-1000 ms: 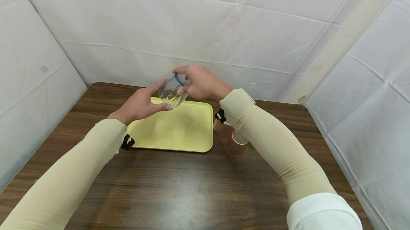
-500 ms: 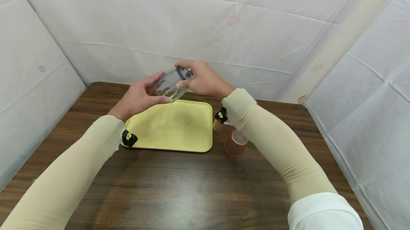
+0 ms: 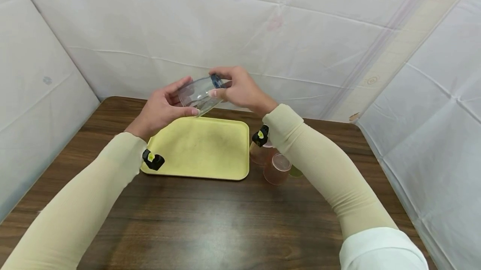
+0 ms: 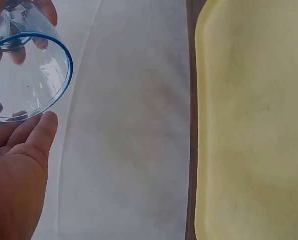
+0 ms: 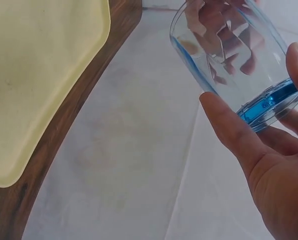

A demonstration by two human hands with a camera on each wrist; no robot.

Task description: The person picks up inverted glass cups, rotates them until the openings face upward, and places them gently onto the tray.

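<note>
A clear blue-tinted glass (image 3: 198, 92) is held tilted above the far edge of the yellow tray (image 3: 203, 149); it is gripped at its rim end by the left hand (image 3: 161, 107), fingers curled round it; its blue base is pinched by the right hand (image 3: 240, 90).

No legible text, label, brand, number or sign appears in any view. The white sheet (image 3: 240, 31) behind the table bears faint pink and yellow printed marks, too pale and blurred to read. The glass (image 3: 198, 93) carries no readable marking.
</note>
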